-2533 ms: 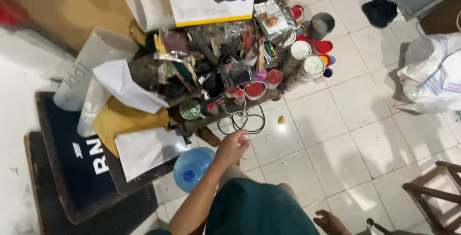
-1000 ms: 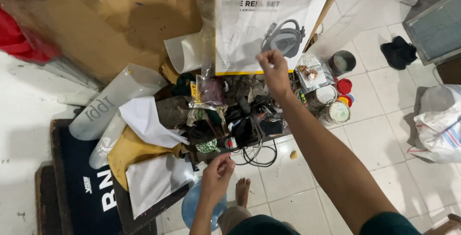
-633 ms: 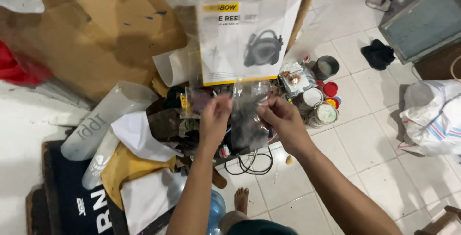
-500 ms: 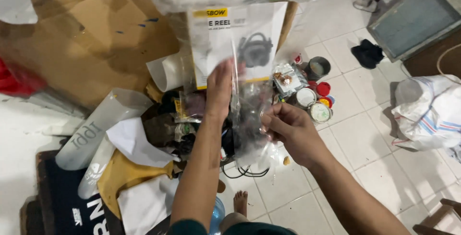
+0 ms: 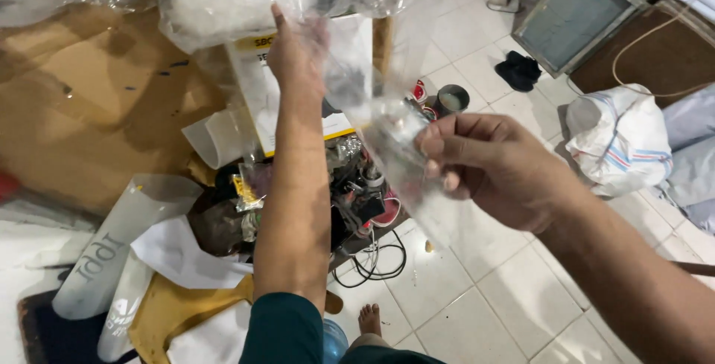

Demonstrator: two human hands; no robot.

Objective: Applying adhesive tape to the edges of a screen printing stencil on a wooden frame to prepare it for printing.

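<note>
Cluttered home workshop: paint pots, cables

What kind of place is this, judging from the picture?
Probably a home workshop or storeroom, perhaps for printing: small paint pots and tangled cables lie heaped on the tiled floor, and a framed mesh screen lies nearby.

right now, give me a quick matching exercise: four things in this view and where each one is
Things:
1. clear plastic bag
2. black cable
3. striped white sack
4. framed screen

Places:
A. coiled on the floor tiles
B. top right, by the wall
C. stretched between the left hand and right hand
D. on the floor at the right

Pairs: 1-C, 2-A, 3-D, 4-B
</note>
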